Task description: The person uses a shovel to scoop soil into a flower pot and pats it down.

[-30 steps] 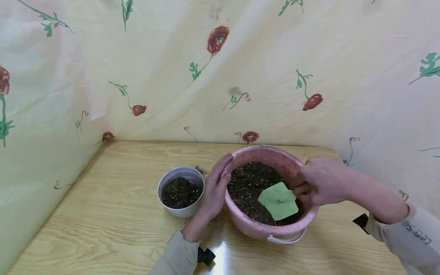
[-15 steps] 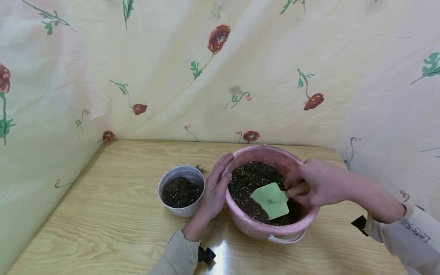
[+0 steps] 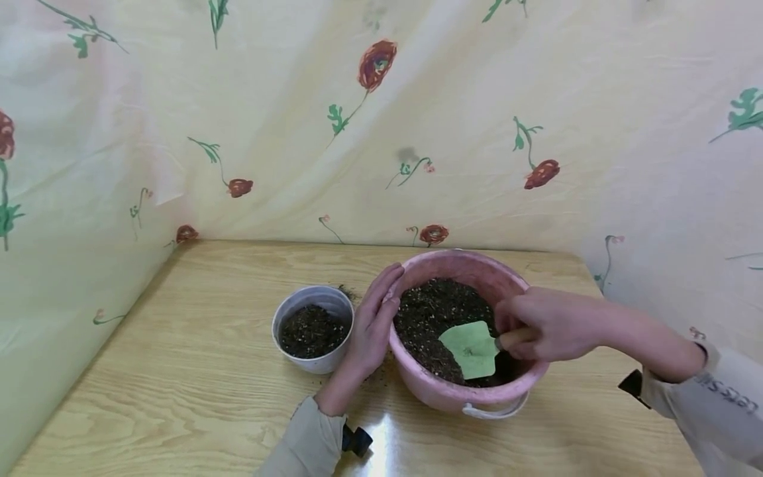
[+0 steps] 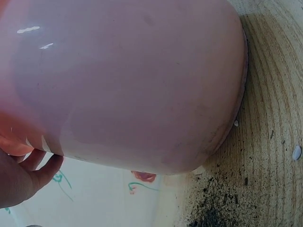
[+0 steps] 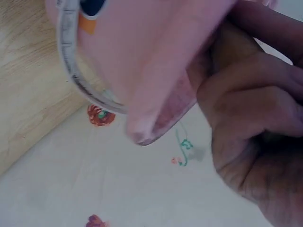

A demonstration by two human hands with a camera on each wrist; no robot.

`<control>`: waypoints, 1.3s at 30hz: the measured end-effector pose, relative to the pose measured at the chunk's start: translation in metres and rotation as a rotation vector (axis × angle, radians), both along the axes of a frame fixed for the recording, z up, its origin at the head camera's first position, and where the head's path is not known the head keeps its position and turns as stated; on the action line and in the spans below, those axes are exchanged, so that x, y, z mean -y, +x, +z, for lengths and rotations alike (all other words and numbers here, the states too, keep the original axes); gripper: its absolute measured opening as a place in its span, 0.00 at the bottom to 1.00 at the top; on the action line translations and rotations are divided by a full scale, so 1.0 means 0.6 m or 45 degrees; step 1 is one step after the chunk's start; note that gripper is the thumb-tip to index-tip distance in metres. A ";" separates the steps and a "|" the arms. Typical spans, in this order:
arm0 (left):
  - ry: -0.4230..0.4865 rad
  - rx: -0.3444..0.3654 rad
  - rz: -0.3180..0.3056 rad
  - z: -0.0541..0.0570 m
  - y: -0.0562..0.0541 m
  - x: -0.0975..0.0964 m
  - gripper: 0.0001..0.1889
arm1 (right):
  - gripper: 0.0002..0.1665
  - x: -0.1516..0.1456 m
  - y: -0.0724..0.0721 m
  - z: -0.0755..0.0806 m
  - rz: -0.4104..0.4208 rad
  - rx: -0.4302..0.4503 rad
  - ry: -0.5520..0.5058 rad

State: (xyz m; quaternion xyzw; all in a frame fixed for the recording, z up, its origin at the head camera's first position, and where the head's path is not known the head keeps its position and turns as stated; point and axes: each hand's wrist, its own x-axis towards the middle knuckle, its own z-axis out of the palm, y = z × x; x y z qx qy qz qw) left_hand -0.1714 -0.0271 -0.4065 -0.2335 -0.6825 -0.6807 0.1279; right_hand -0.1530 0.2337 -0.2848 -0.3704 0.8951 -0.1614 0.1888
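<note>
A pink bucket (image 3: pixel 411 368) holds dark potting soil (image 3: pixel 438 308). My left hand (image 3: pixel 372 324) rests along the bucket's left side with its fingers fairly straight; in the left wrist view the fingertips (image 4: pixel 52 165) touch the outer wall. With my right hand (image 3: pixel 551 324) I grip the wooden handle (image 3: pixel 515 338) of a garden trowel. Its green blade (image 3: pixel 471 348) lies at the soil inside the bucket, its tip partly sunk in. In the right wrist view my curled fingers (image 5: pixel 255 104) wrap the handle, and the blade is hidden.
Left of the bucket stands a white pot (image 3: pixel 322 364), partly filled with soil. Spilled soil (image 4: pixel 213 208) lies on the wooden table (image 3: pixel 197 371). A white bucket handle (image 3: pixel 495 412) hangs at the front. Flowered cloth (image 3: pixel 286 119) rises behind and beside the table.
The trowel blade has shifted left across the bucket and into the soil. My right hand now sits slightly lower, showing more of the handle. The left hand has stayed on the bucket.
</note>
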 end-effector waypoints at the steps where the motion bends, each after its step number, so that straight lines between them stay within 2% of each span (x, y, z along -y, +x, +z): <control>1: 0.001 0.001 0.002 0.001 0.000 0.000 0.23 | 0.08 0.003 -0.001 0.003 0.005 0.002 0.023; 7: -0.011 -0.015 -0.003 0.000 -0.001 0.001 0.23 | 0.09 0.015 -0.002 0.015 -0.025 -0.038 0.176; 11: -0.005 -0.013 -0.001 0.000 0.000 0.001 0.22 | 0.09 0.019 0.001 0.016 -0.086 -0.041 0.188; 17: -0.006 -0.005 -0.011 -0.001 -0.002 0.000 0.22 | 0.09 0.019 0.005 0.009 -0.133 -0.052 0.122; 25: -0.003 0.031 -0.005 -0.003 0.001 0.000 0.22 | 0.10 0.010 -0.003 -0.007 -0.102 -0.075 -0.006; 32: 0.053 -0.013 0.014 -0.002 0.000 -0.003 0.21 | 0.14 0.008 -0.010 -0.020 -0.116 -0.062 -0.107; 39: 0.061 0.006 0.009 -0.003 0.001 -0.004 0.21 | 0.15 0.017 -0.014 -0.030 -0.145 -0.046 -0.152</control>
